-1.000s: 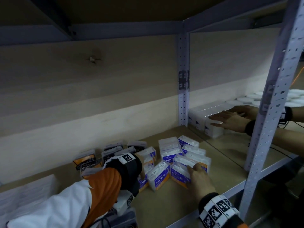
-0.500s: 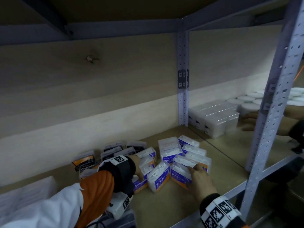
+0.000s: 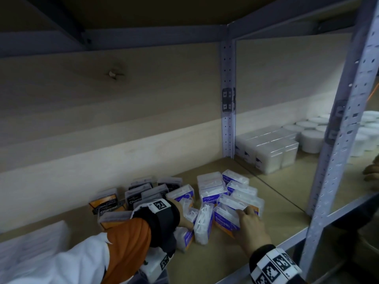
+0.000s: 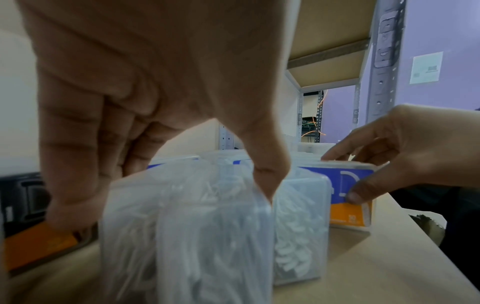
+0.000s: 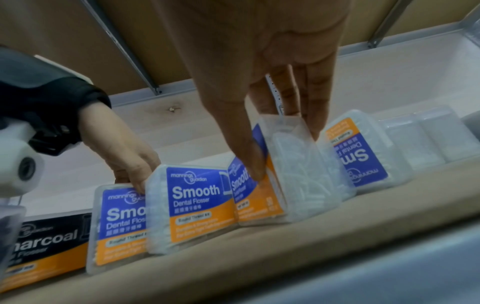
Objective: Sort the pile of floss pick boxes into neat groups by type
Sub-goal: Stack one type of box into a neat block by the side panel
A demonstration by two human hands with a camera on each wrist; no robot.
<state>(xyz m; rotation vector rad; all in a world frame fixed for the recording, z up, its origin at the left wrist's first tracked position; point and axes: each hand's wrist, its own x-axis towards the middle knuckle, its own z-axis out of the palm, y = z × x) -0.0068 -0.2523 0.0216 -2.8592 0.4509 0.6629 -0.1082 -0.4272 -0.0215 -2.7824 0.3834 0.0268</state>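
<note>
Several blue-and-orange Smooth boxes crowd the middle of the shelf board. Black Charcoal boxes sit to their left. My left hand reaches down into the front of the pile, its thumb and fingers curled round a Smooth box standing on edge. My right hand pinches another upright Smooth box, thumb on its label and fingers over the top. Between the two held boxes stands a third Smooth box. In the right wrist view a Charcoal box lies at the far left.
A grey upright post stands at the back and another at the front right. Beyond them are clear boxes and white round tubs. Another person's hand shows at the right edge. Pale packs lie at the lower left.
My left hand has come forward and down onto a front Smooth box, and boxes there now stand on edge. The other person's hands have drawn back to the right edge. My right hand stayed.
</note>
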